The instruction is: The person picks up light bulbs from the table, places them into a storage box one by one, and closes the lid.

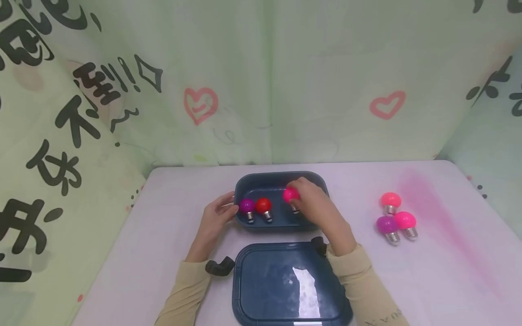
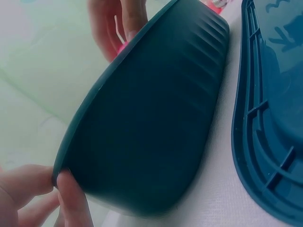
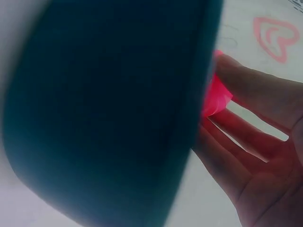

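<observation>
A dark blue box (image 1: 265,182) stands on the table, with a purple bulb (image 1: 247,206) and a red bulb (image 1: 263,205) lying in its left part. My left hand (image 1: 216,219) pinches the box's left rim; in the left wrist view, thumb and finger (image 2: 73,198) lie on either side of that edge. Over the right part of the box, my right hand (image 1: 316,203) holds a pink bulb (image 1: 291,195) by its round end, metal base pointing down. The box wall (image 3: 109,113) hides part of this bulb in the right wrist view. Whether its base touches the box floor cannot be told.
In front of the box lies a dark blue lid (image 1: 265,285), beneath the right forearm. To the right on the table are an orange-pink bulb (image 1: 391,199), a purple bulb (image 1: 386,224) and a pink bulb (image 1: 405,220). A printed curtain (image 1: 285,113) hangs behind the table.
</observation>
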The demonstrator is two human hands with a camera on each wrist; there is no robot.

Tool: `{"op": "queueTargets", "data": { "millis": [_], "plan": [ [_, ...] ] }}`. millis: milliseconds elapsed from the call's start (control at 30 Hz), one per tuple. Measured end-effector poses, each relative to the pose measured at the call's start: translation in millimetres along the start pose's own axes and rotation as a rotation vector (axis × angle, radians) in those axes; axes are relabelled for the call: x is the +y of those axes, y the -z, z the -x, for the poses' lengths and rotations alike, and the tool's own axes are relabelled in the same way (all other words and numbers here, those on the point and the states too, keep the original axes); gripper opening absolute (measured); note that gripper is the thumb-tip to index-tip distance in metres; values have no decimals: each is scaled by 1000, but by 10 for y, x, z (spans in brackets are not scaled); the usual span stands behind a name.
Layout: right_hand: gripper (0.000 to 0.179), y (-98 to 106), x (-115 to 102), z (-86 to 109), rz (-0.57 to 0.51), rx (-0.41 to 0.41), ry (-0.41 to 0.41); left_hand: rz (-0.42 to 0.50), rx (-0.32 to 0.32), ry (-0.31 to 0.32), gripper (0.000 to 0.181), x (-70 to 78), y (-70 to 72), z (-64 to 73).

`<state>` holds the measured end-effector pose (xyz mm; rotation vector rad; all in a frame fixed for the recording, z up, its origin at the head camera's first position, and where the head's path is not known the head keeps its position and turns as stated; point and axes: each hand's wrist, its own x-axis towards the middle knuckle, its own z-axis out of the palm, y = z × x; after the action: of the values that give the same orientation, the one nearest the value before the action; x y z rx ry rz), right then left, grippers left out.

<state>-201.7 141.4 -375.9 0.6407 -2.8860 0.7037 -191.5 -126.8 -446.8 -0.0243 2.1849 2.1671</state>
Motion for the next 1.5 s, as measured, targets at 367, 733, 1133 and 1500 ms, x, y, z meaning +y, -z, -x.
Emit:
{"op": "queueTargets", "data": {
  "millis": [367,733,1133,1500],
  "plan": [
    [32,-187,-34,-39,25,-24,11,6,-7,-5,50,-25,15,-5],
    [31,-294,-65,-91,16,-57,-2,2,-2,-4,49,-24,12,4],
    [35,-368,-89,-69,45,-69,15,-2,-7,2,49,-30,21,11],
    [43,-294,-71,-19,75,-77,-8,0,-5,-2,49,-29,13,29]
  ]
}}
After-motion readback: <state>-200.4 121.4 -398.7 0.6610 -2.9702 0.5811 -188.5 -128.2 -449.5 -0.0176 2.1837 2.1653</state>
